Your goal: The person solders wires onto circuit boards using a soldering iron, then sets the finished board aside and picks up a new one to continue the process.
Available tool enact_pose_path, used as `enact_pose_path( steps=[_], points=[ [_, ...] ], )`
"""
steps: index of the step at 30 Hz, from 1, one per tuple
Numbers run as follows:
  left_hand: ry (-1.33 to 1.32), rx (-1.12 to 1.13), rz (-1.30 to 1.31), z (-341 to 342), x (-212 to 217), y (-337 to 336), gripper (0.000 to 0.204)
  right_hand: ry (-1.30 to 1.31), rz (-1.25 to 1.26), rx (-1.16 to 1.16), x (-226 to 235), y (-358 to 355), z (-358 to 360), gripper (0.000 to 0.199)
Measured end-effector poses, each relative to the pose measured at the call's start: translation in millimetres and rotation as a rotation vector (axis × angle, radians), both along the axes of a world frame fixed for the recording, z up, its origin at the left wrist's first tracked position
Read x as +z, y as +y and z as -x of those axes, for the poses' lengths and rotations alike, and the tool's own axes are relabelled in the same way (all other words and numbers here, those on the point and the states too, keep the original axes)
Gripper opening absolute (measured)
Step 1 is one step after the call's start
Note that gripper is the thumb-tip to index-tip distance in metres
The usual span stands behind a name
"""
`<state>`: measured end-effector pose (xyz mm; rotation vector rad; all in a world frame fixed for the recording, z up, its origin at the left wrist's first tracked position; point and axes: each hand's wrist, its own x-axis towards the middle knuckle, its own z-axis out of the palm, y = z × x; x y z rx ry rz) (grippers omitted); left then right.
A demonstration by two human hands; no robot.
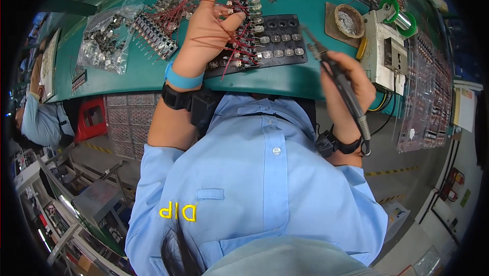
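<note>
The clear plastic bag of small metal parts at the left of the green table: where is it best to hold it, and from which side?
Grip the clear plastic bag at its crumpled upper right corner, probably from above; the metal parts weigh down its lower body, and the loose film there stands free of the green table.

one teal worktop [285, 80] carries one black jig tray [277, 47]. two hands show: the left hand [211, 29] and the right hand [351, 85], each with one dark wrist strap. the right one holds one soldering iron [341, 85]. there is one clear bag of small parts [104, 36], one round dish of grey dross [349, 21], one green solder spool [395, 14] and one cream box-shaped stand [384, 52]. the red-wired parts [239, 21] on the tray are too many and too tangled to count. one other person [41, 118] sits at the left edge, beside one red stool [91, 118].
</note>
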<state>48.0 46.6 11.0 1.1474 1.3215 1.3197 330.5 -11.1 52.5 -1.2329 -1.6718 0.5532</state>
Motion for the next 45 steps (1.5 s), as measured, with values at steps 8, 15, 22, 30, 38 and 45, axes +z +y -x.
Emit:
enact_pose_path(
  steps=[8, 15, 22, 30, 38, 45],
  points=[
    [0.2, -0.025, -0.029, 0, -31, 14, 0.061, -0.078, -0.074, 0.211, -5, -4, 14, 0.026],
    [0.227, 0.006, -0.036, -6, -29, 12, 0.061, -0.07, -0.098, 0.253, -16, 0, 22, 0.028],
    [0.277, 0.006, -0.062, -5, -34, 13, 0.062, -0.113, -0.151, 0.283, -17, 3, 24, 0.029],
    [0.268, 0.012, -0.079, -4, -38, 14, 0.061, -0.136, -0.138, 0.295, -14, 2, 26, 0.031],
    [0.229, 0.01, -0.084, -6, -37, 13, 0.062, -0.152, -0.131, 0.311, -14, 4, 25, 0.031],
    [0.217, 0.006, -0.042, -5, -35, 13, 0.062, -0.196, -0.111, 0.319, -5, 3, 30, 0.03]
  ],
)
